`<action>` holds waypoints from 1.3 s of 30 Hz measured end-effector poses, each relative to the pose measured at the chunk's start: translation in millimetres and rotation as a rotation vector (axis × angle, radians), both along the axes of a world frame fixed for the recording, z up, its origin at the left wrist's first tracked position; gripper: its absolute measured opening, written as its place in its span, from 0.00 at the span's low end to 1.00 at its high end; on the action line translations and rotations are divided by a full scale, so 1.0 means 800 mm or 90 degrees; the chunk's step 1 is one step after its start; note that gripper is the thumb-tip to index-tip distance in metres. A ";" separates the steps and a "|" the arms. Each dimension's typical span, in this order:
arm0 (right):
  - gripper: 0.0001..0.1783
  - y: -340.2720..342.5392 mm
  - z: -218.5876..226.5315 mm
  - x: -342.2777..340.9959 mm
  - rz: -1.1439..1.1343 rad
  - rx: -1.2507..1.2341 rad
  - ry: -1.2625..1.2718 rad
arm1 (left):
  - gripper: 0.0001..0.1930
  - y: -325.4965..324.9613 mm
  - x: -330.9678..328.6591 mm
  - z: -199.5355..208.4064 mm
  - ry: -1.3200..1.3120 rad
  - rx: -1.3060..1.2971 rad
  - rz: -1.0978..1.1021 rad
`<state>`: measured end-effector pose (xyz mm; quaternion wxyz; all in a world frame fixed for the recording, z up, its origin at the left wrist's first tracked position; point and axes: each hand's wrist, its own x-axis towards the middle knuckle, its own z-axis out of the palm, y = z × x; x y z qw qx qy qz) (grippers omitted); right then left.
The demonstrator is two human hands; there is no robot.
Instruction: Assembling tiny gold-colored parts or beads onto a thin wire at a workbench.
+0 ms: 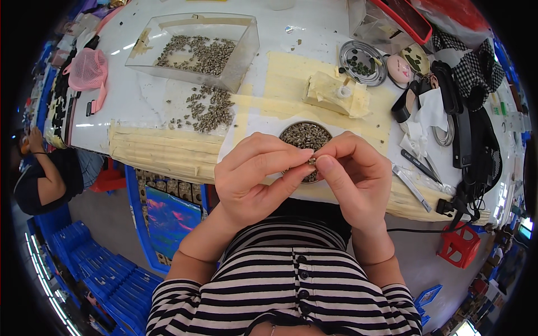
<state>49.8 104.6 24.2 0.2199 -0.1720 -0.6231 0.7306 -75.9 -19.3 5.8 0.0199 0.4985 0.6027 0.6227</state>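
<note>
Both hands meet above a round dish (332, 133) heaped with small metal parts (302, 134) near the table's front edge. My left hand (260, 173) is closed in a pinch, thumb against forefinger. My right hand (356, 176) pinches from the other side, its fingertips almost touching the left ones. Between the fingertips shows a small metal part (312, 161), silvery like those in the dish; its exact shape is too small to make out. The hands hide part of the dish.
A clear plastic box (241, 61) of metal parts stands at the back left, with a loose pile (210, 109) before it. Behind the dish sits a taped block (336, 94). Tweezers (420, 165), a metal tool (412, 187), and black straps (462, 134) lie at the right.
</note>
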 end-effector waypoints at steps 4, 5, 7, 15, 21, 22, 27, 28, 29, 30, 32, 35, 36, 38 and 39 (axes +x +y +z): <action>0.04 0.001 0.001 -0.001 -0.015 0.043 -0.001 | 0.13 0.000 -0.003 0.000 0.021 0.003 -0.004; 0.03 0.001 0.000 -0.002 -0.016 0.043 0.004 | 0.13 0.001 -0.003 0.000 0.025 0.005 -0.001; 0.04 0.001 0.000 -0.001 -0.012 0.022 -0.001 | 0.13 0.003 -0.003 0.000 0.032 0.009 0.004; 0.05 0.004 0.001 -0.001 0.013 -0.010 0.001 | 0.13 0.010 -0.006 0.000 0.034 0.044 -0.007; 0.06 0.017 0.012 -0.005 -0.102 0.085 0.019 | 0.12 0.019 -0.012 0.001 0.009 0.047 0.010; 0.05 0.024 0.014 -0.006 -0.142 0.180 0.013 | 0.11 0.021 -0.014 0.003 0.010 0.044 0.016; 0.06 0.069 0.038 -0.026 -0.299 0.710 -0.014 | 0.10 0.035 -0.020 0.008 0.030 0.046 0.046; 0.06 0.076 0.041 -0.030 -0.310 0.798 -0.026 | 0.10 0.038 -0.021 0.008 0.039 0.052 0.049; 0.08 0.081 0.039 -0.035 -0.300 0.827 -0.032 | 0.10 0.040 -0.021 0.007 0.039 0.052 0.049; 0.08 0.082 0.040 -0.038 -0.288 0.840 -0.053 | 0.10 0.040 -0.020 0.006 0.039 0.052 0.050; 0.08 0.080 0.040 -0.046 -0.261 0.862 -0.094 | 0.10 0.039 -0.019 0.003 0.035 0.049 0.051; 0.07 0.081 0.031 -0.052 -0.231 0.854 -0.104 | 0.11 0.035 -0.019 0.000 0.025 0.046 0.054; 0.07 0.081 0.030 -0.052 -0.218 0.850 -0.111 | 0.11 0.034 -0.019 0.000 0.022 0.049 0.056; 0.07 0.081 0.031 -0.048 -0.245 0.859 -0.094 | 0.11 0.033 -0.020 0.000 0.021 0.052 0.059; 0.07 0.080 0.032 -0.046 -0.258 0.863 -0.085 | 0.11 0.033 -0.020 0.000 0.024 0.052 0.060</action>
